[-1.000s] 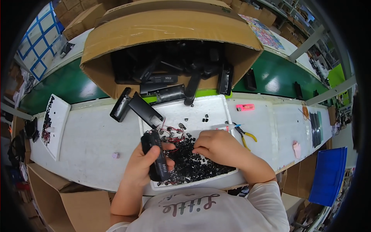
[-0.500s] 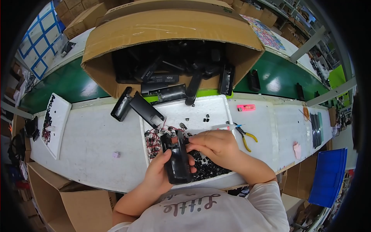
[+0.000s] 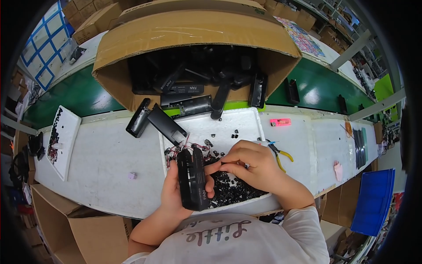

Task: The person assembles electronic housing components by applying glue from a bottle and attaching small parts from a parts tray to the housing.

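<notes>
1. The black casing is a long, narrow plastic shell. My left hand holds it upright over the near edge of the white tray, open side facing me, its ribs showing inside.
2. A small black part is pinched in my right hand and touches the casing's right edge.
3. More small black parts, some with red wires, lie heaped in the tray beneath both hands.

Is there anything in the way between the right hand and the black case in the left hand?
Nothing visible. The right hand reaches straight across, its fingertips right at the edge of the black case that the left hand holds upright. Only the loose black parts on the white tray lie underneath.
</notes>
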`<state>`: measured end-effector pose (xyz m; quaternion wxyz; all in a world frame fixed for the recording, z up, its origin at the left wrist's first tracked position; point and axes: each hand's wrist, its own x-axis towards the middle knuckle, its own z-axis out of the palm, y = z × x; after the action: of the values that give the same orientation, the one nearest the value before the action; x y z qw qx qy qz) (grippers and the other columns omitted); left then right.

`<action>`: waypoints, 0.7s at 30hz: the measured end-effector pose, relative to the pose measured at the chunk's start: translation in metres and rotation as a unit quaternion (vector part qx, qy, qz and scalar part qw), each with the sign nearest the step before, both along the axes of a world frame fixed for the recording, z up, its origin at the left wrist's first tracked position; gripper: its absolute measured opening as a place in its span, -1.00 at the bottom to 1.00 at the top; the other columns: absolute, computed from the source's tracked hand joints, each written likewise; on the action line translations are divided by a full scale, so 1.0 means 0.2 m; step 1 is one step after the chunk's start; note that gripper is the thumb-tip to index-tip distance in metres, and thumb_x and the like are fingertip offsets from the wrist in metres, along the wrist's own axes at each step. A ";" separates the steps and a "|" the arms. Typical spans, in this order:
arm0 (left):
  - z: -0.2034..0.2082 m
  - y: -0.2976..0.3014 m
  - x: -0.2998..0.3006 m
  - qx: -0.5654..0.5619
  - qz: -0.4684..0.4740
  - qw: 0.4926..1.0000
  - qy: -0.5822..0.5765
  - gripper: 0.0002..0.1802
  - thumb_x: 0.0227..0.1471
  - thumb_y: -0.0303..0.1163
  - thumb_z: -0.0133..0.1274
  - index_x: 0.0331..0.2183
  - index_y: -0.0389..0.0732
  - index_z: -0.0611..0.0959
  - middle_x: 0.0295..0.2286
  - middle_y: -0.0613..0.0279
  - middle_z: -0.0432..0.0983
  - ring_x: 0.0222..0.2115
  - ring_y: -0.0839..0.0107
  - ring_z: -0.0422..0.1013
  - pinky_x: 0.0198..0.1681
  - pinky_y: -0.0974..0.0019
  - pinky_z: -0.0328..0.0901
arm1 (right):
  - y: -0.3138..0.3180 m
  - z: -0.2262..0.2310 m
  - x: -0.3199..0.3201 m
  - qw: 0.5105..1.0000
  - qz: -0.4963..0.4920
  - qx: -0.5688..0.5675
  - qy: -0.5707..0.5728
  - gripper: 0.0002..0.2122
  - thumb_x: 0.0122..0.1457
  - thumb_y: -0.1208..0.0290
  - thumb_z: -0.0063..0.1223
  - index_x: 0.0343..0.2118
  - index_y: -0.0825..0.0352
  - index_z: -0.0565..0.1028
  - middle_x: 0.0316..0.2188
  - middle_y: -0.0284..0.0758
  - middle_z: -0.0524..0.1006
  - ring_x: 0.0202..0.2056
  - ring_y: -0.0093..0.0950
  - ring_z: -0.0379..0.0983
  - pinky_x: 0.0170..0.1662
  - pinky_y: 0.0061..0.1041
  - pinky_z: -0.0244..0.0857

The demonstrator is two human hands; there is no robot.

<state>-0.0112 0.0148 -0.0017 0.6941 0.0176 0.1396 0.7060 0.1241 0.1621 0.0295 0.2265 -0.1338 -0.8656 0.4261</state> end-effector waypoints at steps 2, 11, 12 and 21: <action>0.01 0.01 0.00 -0.013 0.000 0.999 0.031 -0.30 0.10 0.13 -0.45 -0.02 -0.29 0.33 -0.12 -0.14 0.34 -0.46 0.32 0.32 -0.38 0.31 0.29 | 0.01 -0.01 0.02 0.998 0.012 0.057 0.023 -0.86 -0.12 0.56 0.19 -0.42 0.35 0.53 -0.57 -0.34 0.46 -0.57 -0.47 0.40 -0.53 -0.57 0.27; -0.05 0.01 0.05 -0.005 0.071 0.983 0.170 -0.50 0.13 -0.06 -0.28 0.06 -0.05 0.20 -0.06 -0.11 0.27 -0.24 0.25 0.34 -0.15 0.21 0.26 | 0.00 0.03 0.03 0.998 -0.047 0.041 0.025 -0.88 -0.08 0.57 0.15 -0.43 0.36 0.50 -0.54 -0.30 0.45 -0.58 -0.40 0.40 -0.55 -0.54 0.26; -0.03 0.01 0.06 -0.011 0.096 0.976 0.196 -0.50 0.12 -0.15 -0.19 0.07 -0.05 0.17 -0.03 -0.08 0.23 -0.14 0.25 0.31 -0.08 0.19 0.23 | -0.01 0.03 0.03 0.998 -0.047 0.041 0.025 -0.88 -0.08 0.57 0.15 -0.43 0.36 0.50 -0.54 -0.30 0.45 -0.58 -0.40 0.40 -0.55 -0.54 0.26; -0.05 -0.02 0.12 0.039 0.088 0.911 0.401 -0.28 -0.18 -0.72 0.07 0.03 -0.19 0.17 -0.04 0.14 0.20 -0.05 0.39 0.20 0.01 0.31 0.15 | -0.08 -0.03 0.00 0.988 -0.005 0.078 0.133 -0.82 -0.21 0.58 0.26 -0.47 0.33 0.52 -0.55 -0.33 0.38 -0.55 -0.48 0.31 -0.54 -0.58 0.18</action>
<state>0.0119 0.0115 -0.0117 0.5136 0.3139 0.3801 0.7023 0.1236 0.1457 0.0232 0.3514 -0.0618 -0.8576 0.3704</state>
